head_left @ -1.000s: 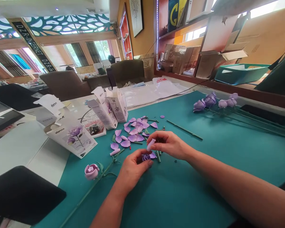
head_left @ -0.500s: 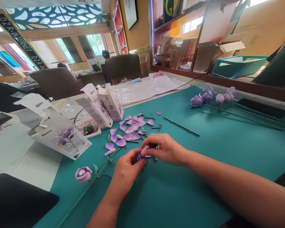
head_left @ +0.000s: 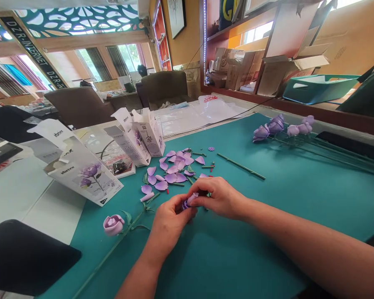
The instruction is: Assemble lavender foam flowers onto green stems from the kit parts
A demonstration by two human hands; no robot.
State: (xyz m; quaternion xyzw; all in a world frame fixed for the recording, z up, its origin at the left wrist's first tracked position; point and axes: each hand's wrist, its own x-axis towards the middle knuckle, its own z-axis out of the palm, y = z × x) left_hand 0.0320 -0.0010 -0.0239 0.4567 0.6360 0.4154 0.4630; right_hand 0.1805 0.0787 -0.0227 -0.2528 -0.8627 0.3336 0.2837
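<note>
My left hand (head_left: pixel 171 219) pinches a small dark purple ring-like flower piece (head_left: pixel 185 204), partly covered by the fingers. Against it, my right hand (head_left: pixel 217 197) grips a pale purple rolled petal piece (head_left: pixel 193 197) between thumb and fingers. The two pieces touch; how they join is hidden. Just beyond the hands lies a spread of loose purple petals (head_left: pixel 171 177) with short green stem pieces and small red bits among them. A half-built rose (head_left: pixel 113 225) on a long green stem (head_left: pixel 112 251) rests to the left of my left hand.
White printed boxes (head_left: pixel 87 178) stand open at the left, near a black object (head_left: pixel 28 257). A green stem (head_left: pixel 240 166) and a purple disc (head_left: pixel 211 148) lie farther off. Finished purple roses (head_left: pixel 276 124) lie at the right by a dark case (head_left: pixel 350 143).
The whole view has shifted slightly, moving things a little to the right. Both hands still hold the pieces together, and the rolled petal piece looks tilted more to the right.
</note>
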